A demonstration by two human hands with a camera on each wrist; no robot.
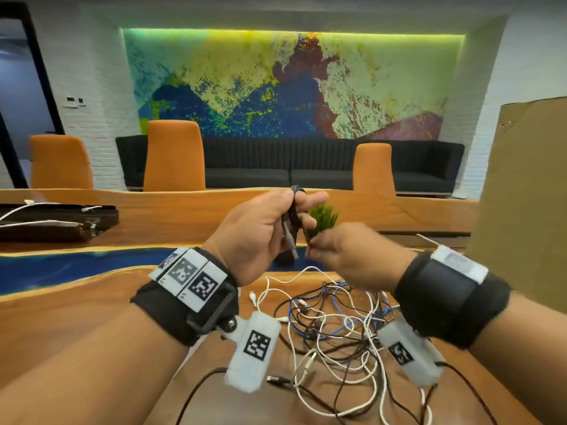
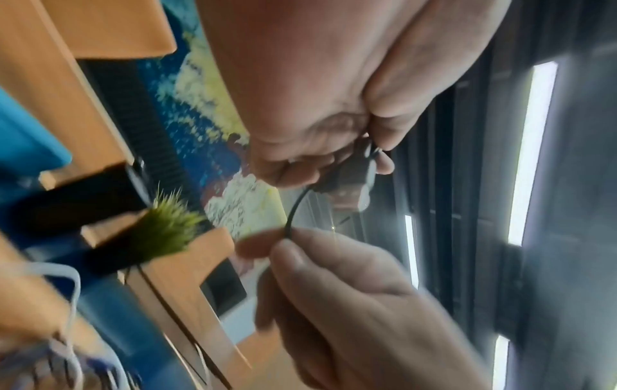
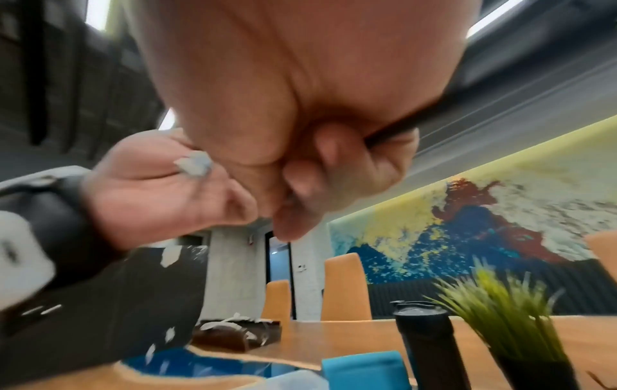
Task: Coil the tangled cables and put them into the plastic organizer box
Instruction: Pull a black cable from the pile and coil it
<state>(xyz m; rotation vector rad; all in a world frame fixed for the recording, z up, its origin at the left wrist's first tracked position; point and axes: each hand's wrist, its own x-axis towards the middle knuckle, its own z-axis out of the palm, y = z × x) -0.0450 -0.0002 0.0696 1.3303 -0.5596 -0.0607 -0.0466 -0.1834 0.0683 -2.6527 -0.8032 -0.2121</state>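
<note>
Left hand (image 1: 260, 231) is raised over the middle of the surface (image 1: 76, 326), gripping a small coil of black cable (image 1: 294, 207): loops stand roughly upright between thumb and fingers, USB plug hanging below the palm. Right hand (image 1: 346, 256) is just right of it and slightly lower, fingertips pinching the coil's free tail (image 2: 295, 208). The tail runs short, from the coil down and right to the pinch. Judgement: the next wrap goes from right hand toward left.

Remaining tangled cables (image 1: 334, 329) lie on the surface below both wrists, toward the near edge. Organizer box not identifiable.
</note>
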